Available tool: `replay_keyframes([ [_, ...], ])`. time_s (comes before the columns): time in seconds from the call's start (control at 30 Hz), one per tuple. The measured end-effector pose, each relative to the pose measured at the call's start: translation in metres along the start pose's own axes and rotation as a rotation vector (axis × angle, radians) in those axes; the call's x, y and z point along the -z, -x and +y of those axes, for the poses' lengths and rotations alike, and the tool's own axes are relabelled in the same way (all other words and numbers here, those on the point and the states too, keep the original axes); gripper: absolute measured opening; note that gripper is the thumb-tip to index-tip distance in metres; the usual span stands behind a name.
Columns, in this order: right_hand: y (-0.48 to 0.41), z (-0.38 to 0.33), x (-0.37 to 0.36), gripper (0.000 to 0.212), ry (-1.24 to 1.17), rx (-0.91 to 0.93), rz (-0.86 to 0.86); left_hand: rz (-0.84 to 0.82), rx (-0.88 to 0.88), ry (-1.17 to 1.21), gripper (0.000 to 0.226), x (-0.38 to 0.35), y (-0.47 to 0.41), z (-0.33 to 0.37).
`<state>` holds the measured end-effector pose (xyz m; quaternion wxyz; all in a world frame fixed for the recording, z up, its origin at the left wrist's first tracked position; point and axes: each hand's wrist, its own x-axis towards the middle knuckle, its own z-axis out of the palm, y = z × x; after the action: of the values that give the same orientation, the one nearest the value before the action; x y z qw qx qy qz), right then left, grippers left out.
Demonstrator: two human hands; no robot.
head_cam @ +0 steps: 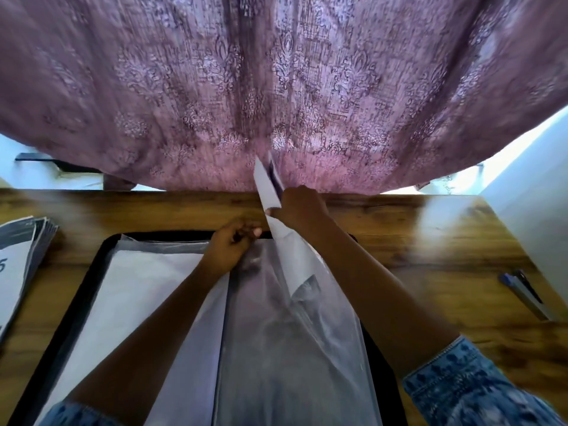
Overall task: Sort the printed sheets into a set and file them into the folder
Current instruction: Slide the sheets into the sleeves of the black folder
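A black folder [92,265] lies open on the wooden table [415,241], with clear plastic sleeves [292,333] inside. My left hand [230,244] pinches the top edge of a sleeve near the folder's middle. My right hand [299,206] grips a printed sheet [270,189] that stands almost on edge. The sheet's lower part shows through the plastic inside the sleeve. A white sheet [144,290] lies in the left half of the folder. A stack of printed sheets [21,259] sits at the table's left edge.
A purple patterned curtain [276,87] hangs behind the table's far edge. A blue pen [522,293] lies on the table at the right, next to a white wall [541,186].
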<state>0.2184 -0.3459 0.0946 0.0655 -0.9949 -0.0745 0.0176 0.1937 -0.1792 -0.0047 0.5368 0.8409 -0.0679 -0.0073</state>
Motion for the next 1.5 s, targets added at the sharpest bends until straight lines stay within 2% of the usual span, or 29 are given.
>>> replay_keyframes([
  [0.07, 0.0, 0.003, 0.005, 0.056, -0.086, -0.06, -0.071, 0.059, 0.056, 0.199, 0.027, 0.005, -0.006, 0.016],
  [0.17, -0.002, 0.013, 0.011, 0.048, -0.206, -0.134, -0.195, -0.008, 0.205, 0.399, 0.039, 0.012, -0.026, 0.033],
  [0.27, 0.001, 0.025, 0.019, 0.027, -0.391, -0.169, -0.293, -0.176, 0.28, 0.317, 0.037, 0.013, -0.047, 0.032],
  [0.33, 0.004, 0.038, 0.021, 0.025, -0.501, -0.199, -0.312, -0.252, 0.284, 0.271, 0.026, 0.014, -0.057, 0.022],
  [0.4, 0.008, 0.056, 0.018, 0.021, -0.717, -0.281, -0.3, -0.3, 0.233, 0.253, 0.038, 0.019, -0.064, 0.011],
  [0.47, 0.01, 0.075, 0.012, 0.028, -0.946, -0.359, -0.294, -0.33, 0.155, 0.258, 0.052, 0.025, -0.064, 0.003],
  [0.57, 0.019, 0.089, 0.004, 0.038, -1.118, -0.389, -0.341, -0.308, 0.078, 0.071, 0.061, 0.028, -0.064, -0.014],
  [0.63, 0.024, 0.094, -0.007, 0.039, -1.106, -0.399, -0.335, -0.233, 0.007, -0.201, 0.071, 0.031, -0.067, -0.026],
  [0.7, 0.027, 0.1, -0.023, 0.038, -1.077, -0.432, -0.324, -0.201, -0.022, -0.366, 0.085, 0.036, -0.069, -0.033],
  [0.77, 0.028, 0.102, -0.033, 0.037, -1.013, -0.409, -0.225, -0.157, -0.04, -0.483, 0.091, 0.039, -0.066, -0.034],
  [0.8, 0.026, 0.101, -0.037, 0.04, -0.993, -0.362, -0.119, -0.132, -0.061, -0.506, 0.088, 0.04, -0.063, -0.035],
  [0.83, 0.026, 0.097, -0.038, 0.04, -0.901, -0.292, 0.03, -0.116, -0.087, -0.482, 0.082, 0.04, -0.058, -0.033],
  [0.9, 0.033, 0.08, -0.037, 0.026, -0.545, -0.144, 0.377, -0.118, -0.117, -0.382, 0.065, 0.039, -0.049, -0.033],
  [0.93, 0.041, 0.068, -0.037, 0.023, -0.489, -0.063, 0.499, -0.114, -0.128, -0.328, 0.056, 0.038, -0.043, -0.033],
  [0.97, 0.051, 0.055, -0.038, 0.023, -0.509, 0.011, 0.527, -0.099, -0.129, -0.27, 0.047, 0.037, -0.038, -0.036],
  [1.03, 0.065, 0.032, -0.042, 0.026, -0.56, 0.07, 0.389, -0.054, -0.134, -0.208, 0.031, 0.036, -0.03, -0.04],
  [1.07, 0.067, 0.026, -0.047, 0.029, -0.543, 0.061, 0.292, -0.035, -0.153, -0.224, 0.03, 0.037, -0.028, -0.042],
  [1.2, 0.046, 0.024, -0.051, 0.032, -0.494, 0.023, 0.013, -0.05, -0.282, -0.362, 0.049, 0.039, -0.023, -0.045],
  [1.27, 0.032, 0.02, -0.041, 0.027, -0.778, -0.034, -0.31, -0.072, -0.284, -0.339, 0.042, 0.041, -0.022, -0.048],
  [1.33, 0.014, 0.014, -0.033, 0.027, -0.953, -0.068, -0.564, -0.091, -0.192, -0.165, 0.02, 0.039, -0.017, -0.047],
  [1.4, -0.007, 0.009, -0.028, 0.037, -0.91, -0.079, -0.808, -0.067, -0.139, -0.061, 0.021, 0.037, -0.014, -0.045],
  [1.5, -0.031, 0.003, -0.032, 0.06, -0.897, -0.068, -1.129, -0.056, -0.14, -0.092, 0.025, 0.038, -0.015, -0.052],
])
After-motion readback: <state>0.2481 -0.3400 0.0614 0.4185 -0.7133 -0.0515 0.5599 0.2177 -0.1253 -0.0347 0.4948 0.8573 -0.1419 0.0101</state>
